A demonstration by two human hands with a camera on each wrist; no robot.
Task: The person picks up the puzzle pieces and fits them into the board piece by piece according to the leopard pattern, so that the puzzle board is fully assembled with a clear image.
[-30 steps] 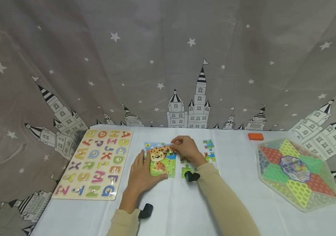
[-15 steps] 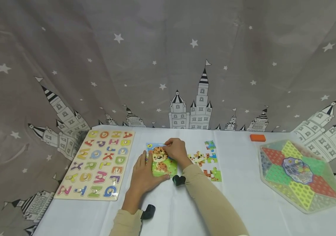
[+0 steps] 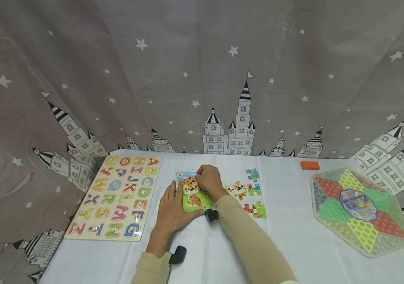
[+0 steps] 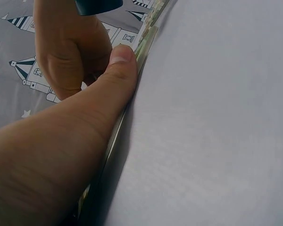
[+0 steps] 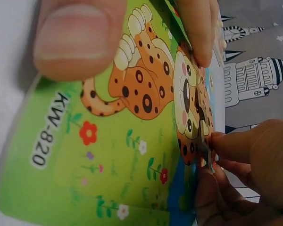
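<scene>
A puzzle board (image 3: 203, 202) with a picture of a spotted leopard on green grass lies on the white table in the head view. My left hand (image 3: 173, 211) rests at its left side, fingers extended over the edge and thumb along the lower edge. The left thumb (image 5: 75, 42) looms large in the right wrist view. My right hand (image 3: 210, 181) is over the upper part of the board. Its thumb and fingers pinch a small puzzle piece (image 5: 205, 148) at the leopard's head, the piece partly hidden and tilted above the picture.
Several loose puzzle pieces (image 3: 255, 210) lie right of the board, partly behind the right forearm. A wooden alphabet board (image 3: 111, 205) stands at left. An orange block (image 3: 310, 165) and a hexagonal game box (image 3: 360, 213) are at right. A castle-print curtain (image 3: 152, 98) backs the table.
My right hand has moved left, from the board's right edge to over the leopard's head, uncovering loose pieces at the right. The left hand has stayed at the board.
</scene>
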